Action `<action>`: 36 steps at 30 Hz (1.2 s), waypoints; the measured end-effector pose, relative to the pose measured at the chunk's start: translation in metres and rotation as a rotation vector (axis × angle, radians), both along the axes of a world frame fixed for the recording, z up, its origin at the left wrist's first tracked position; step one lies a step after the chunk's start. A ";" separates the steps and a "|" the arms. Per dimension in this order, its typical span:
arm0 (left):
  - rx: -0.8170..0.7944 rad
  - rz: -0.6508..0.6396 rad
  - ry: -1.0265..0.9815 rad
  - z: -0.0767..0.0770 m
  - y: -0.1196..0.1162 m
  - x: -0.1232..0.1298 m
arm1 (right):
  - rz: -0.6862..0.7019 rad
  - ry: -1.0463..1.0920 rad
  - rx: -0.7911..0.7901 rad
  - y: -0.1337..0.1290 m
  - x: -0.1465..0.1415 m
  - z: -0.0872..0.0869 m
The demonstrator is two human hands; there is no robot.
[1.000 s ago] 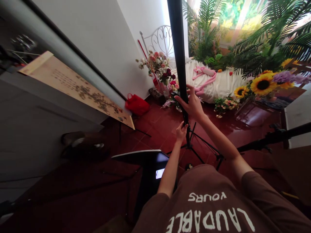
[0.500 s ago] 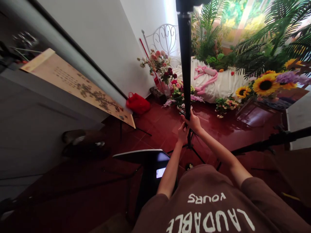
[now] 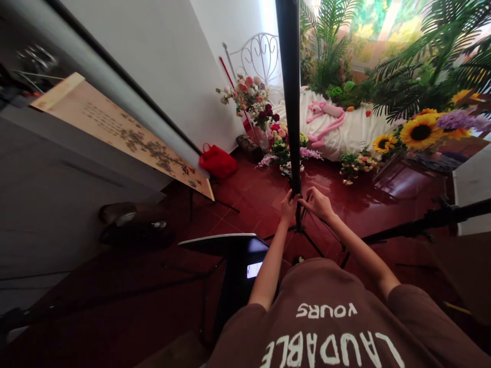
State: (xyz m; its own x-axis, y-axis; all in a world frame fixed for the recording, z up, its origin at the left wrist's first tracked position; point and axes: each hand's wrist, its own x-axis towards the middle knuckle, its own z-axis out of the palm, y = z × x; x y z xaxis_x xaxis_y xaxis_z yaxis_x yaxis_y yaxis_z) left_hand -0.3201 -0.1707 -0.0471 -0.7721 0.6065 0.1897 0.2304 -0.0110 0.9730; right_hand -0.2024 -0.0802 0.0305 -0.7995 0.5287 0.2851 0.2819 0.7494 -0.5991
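A black light stand [image 3: 289,92] rises through the middle of the view, its top beyond the upper edge and its tripod legs [image 3: 307,239] spread on the floor. My left hand [image 3: 288,206] is closed around the lower part of the pole. Just right of it, my right hand [image 3: 319,203] has its fingers bent together, with the tips close against the pole. What these fingers pinch is too small to make out.
Beside my left arm, a phone with a lit screen [image 3: 253,270] lies on a dark seat. Another black stand [image 3: 429,222] reaches in from the right. Ahead are flowers [image 3: 253,97] and a white-draped bed [image 3: 364,135]; a red bag [image 3: 218,162] sits by the wall.
My right hand has left the pole's shaft and moved down and right, its fingers now bent beside it. The pole's top has risen out of view. My left hand stays on the pole.
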 end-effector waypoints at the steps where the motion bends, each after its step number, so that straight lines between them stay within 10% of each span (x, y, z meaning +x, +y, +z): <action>1: -0.005 -0.001 0.003 0.001 0.000 0.000 | 0.002 -0.051 0.013 0.000 0.008 -0.006; 7: -0.012 0.009 0.018 0.005 -0.001 0.000 | 0.007 -0.136 -0.138 -0.004 0.014 -0.034; 15: -0.004 0.020 0.009 -0.003 0.002 0.000 | -0.075 0.168 -1.659 -0.030 -0.018 -0.058; 19: -0.003 0.036 -0.007 -0.008 0.005 0.000 | -0.039 0.362 -2.041 -0.033 -0.019 -0.057; 27: -0.011 0.182 0.006 -0.008 0.002 0.020 | 0.047 0.385 -2.052 -0.034 0.008 -0.072; 32: -0.125 0.299 -0.076 -0.047 -0.011 0.069 | -0.216 0.469 -2.001 -0.023 0.077 -0.096; 36: -0.240 0.118 -0.158 -0.079 -0.011 0.113 | -0.465 0.549 -1.816 -0.011 0.150 -0.114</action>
State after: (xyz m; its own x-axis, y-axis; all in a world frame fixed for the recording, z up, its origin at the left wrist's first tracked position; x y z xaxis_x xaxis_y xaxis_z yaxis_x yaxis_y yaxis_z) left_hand -0.2067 -0.1813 -0.1260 -0.8484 0.5238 -0.0763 0.0618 0.2412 0.9685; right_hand -0.0524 -0.0908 -0.0831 -0.5625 0.5432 -0.6233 -0.2120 -0.8234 -0.5263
